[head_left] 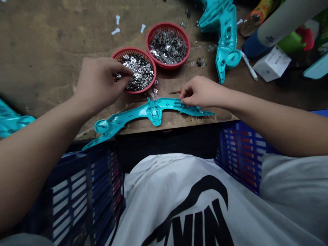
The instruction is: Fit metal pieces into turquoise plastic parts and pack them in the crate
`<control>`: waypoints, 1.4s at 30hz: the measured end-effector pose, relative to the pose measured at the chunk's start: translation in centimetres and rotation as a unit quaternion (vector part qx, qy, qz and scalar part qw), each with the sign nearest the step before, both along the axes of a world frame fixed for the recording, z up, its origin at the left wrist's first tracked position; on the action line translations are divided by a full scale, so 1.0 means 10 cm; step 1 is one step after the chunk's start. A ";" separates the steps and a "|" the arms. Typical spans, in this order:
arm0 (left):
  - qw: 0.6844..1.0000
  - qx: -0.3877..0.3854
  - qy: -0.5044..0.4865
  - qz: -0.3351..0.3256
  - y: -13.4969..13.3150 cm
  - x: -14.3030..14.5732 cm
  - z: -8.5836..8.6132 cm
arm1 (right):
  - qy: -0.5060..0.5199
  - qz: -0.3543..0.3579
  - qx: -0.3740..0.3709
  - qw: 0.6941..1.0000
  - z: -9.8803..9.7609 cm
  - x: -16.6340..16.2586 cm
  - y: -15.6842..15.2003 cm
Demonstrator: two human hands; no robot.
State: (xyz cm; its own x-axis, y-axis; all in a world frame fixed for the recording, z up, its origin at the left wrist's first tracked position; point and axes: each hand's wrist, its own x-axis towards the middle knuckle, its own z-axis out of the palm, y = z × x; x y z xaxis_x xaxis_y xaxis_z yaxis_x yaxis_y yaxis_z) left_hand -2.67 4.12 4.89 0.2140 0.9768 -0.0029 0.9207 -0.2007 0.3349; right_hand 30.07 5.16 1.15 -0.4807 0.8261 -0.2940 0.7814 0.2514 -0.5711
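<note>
A long, curved turquoise plastic part (135, 112) lies along the table's front edge, with a round cup near its left end. My right hand (197, 91) is closed, its fingertips pinching at the part's right half. Beside those fingers lies a thin metal tool with an orange end (175, 92), partly covered by the hand. Over the left side of a red plastic basket (151, 82) full of small metal clips (140, 70), my left hand (105, 77) has thumb and index finger drawn together. Whatever is between those fingertips is hidden.
Behind stands a second red basket (188, 51) of small metal pieces. More turquoise parts (228, 34) lie at back right and far left. A white marker (249, 65), a white box (273, 63) and bottles occupy the right. Blue crates (238, 150) flank my lap.
</note>
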 end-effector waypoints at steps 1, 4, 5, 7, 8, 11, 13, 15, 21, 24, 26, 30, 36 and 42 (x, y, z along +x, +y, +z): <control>1.000 0.001 -0.001 0.007 0.00 0.00 0.00 | 0.000 0.003 0.005 1.000 0.01 -0.01 -0.01; 1.000 -0.003 -0.001 0.028 -0.01 0.01 0.01 | -0.004 0.023 0.032 0.999 0.00 -0.03 -0.06; 0.999 -0.003 -0.001 0.033 -0.01 0.01 0.01 | -0.008 0.033 0.043 0.999 0.00 -0.03 -0.08; 1.000 0.004 0.002 0.027 -0.01 0.00 0.01 | -0.019 0.052 0.061 0.997 -0.01 -0.05 -0.12; 1.000 0.013 0.007 0.020 0.00 -0.01 0.02 | -0.026 0.059 0.067 0.996 -0.01 -0.06 -0.13; 0.999 0.035 0.018 0.011 0.01 -0.04 0.03 | -0.041 0.072 0.080 0.993 -0.02 -0.07 -0.16; 0.999 0.040 0.006 0.025 0.02 -0.06 0.03 | -0.048 0.077 0.085 0.992 -0.02 -0.07 -0.17; 0.998 0.036 -0.009 0.043 0.02 -0.06 0.02 | -0.052 0.087 0.092 0.991 -0.01 -0.08 -0.18; 0.997 0.033 -0.002 0.064 0.02 -0.03 0.02 | -0.099 0.164 0.128 0.973 0.01 -0.10 -0.18; 0.998 0.026 -0.012 0.060 0.00 0.00 0.06 | -0.112 0.177 0.130 0.969 0.03 -0.10 -0.19; 0.998 0.024 -0.025 0.057 -0.01 0.01 0.06 | -0.121 0.184 0.126 0.967 0.05 -0.10 -0.20; 0.995 0.045 -0.064 0.060 0.04 -0.03 -0.01 | -0.157 0.216 0.134 0.954 0.11 -0.10 -0.22; 0.989 0.070 -0.109 0.072 0.12 -0.07 -0.12 | -0.152 0.241 0.168 0.944 0.16 -0.10 -0.24; 0.988 0.082 -0.123 0.055 0.11 -0.08 -0.10 | -0.138 0.258 0.186 0.938 0.11 -0.10 -0.23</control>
State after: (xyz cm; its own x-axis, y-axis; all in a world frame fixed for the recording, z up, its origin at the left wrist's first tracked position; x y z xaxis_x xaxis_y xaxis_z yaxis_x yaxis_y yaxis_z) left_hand -3.50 5.25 3.89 0.0821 0.9773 0.1952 0.8351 -0.1744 0.5217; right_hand 29.10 2.83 2.25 -0.7926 0.5748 -0.2035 0.6064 0.7783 -0.1630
